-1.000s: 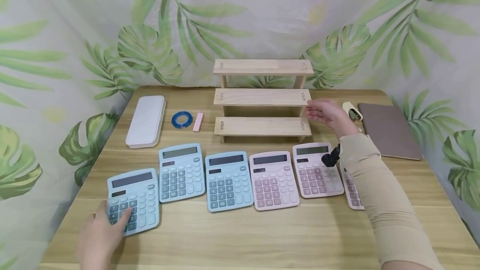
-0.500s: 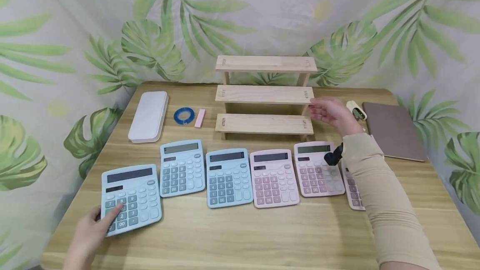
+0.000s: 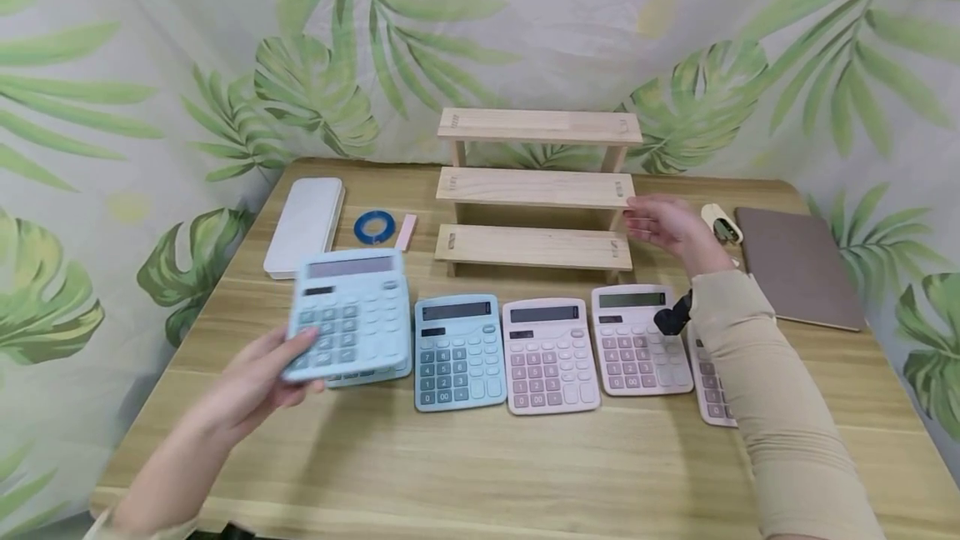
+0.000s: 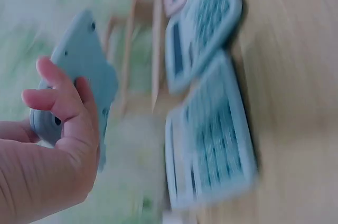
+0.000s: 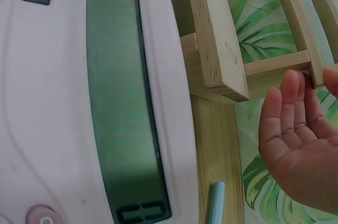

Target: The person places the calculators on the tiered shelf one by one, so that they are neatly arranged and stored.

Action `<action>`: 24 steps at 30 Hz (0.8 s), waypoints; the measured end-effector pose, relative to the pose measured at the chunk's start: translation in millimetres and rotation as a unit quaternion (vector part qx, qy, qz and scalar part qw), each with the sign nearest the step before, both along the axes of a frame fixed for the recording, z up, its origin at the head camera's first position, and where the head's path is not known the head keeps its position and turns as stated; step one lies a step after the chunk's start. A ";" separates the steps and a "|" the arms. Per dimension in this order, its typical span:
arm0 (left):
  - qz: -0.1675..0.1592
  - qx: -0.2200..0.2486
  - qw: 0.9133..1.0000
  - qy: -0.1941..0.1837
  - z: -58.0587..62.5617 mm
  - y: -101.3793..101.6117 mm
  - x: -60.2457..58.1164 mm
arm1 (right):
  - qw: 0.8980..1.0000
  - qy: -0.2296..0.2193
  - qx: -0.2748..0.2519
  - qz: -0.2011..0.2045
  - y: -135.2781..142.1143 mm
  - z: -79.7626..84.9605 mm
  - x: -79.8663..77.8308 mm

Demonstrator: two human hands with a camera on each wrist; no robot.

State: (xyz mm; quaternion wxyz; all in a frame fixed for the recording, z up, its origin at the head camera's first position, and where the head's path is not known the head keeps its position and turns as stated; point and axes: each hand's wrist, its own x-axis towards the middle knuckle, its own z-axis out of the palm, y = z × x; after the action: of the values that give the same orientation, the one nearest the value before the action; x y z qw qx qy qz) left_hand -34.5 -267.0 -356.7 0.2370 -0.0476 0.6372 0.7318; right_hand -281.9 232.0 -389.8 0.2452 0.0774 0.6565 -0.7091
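Observation:
A light-blue calculator (image 3: pixel 369 300) is held off the table by my left hand (image 3: pixel 258 377), thumb on its keys and fingers beneath. It overlaps another blue calculator (image 4: pixel 214 139) lying on the table, mostly hidden in the head view. My right hand (image 3: pixel 671 227) pinches the right end of the middle shelf of a three-tier wooden stand (image 3: pixel 532 247); the right wrist view shows the thumb and fingers around that corner. Right of the left hand's work lie a third blue calculator (image 3: pixel 459 354) and a pink calculator (image 3: pixel 551 357).
Another pink calculator (image 3: pixel 637 344) lies below my right sleeve, which partly covers a further pink calculator (image 3: pixel 708 382). Behind on the left are a white case (image 3: pixel 303 227), blue tape roll (image 3: pixel 374 227) and pink stick-shaped piece (image 3: pixel 406 232). A brown notebook (image 3: pixel 798 265) lies at right.
My left hand has gripped the leftmost blue calculator, lifted it from the table and carried it right and away from me, over its neighbour. My right hand stays at the stand.

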 end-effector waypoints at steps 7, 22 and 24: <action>-0.059 0.008 0.990 -0.125 -6.5 78.3 -80.2 | 1.000 0.001 0.011 -0.009 -3.0 -0.7 -0.5; -0.060 0.010 0.985 -0.159 -42.3 131.0 -151.3 | 1.000 0.002 0.011 -0.015 -3.6 -1.6 -1.8; -0.061 0.000 0.986 -0.157 -42.9 133.5 -154.3 | 1.000 0.001 0.009 -0.017 -2.1 -0.3 -1.7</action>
State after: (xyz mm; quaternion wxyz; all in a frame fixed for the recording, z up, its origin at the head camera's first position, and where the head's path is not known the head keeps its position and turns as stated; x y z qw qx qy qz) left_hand -188.8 -133.5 -399.6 0.3787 -0.1230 0.5941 0.6989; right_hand -283.6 229.9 -390.1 0.2316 0.0903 0.6615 -0.7075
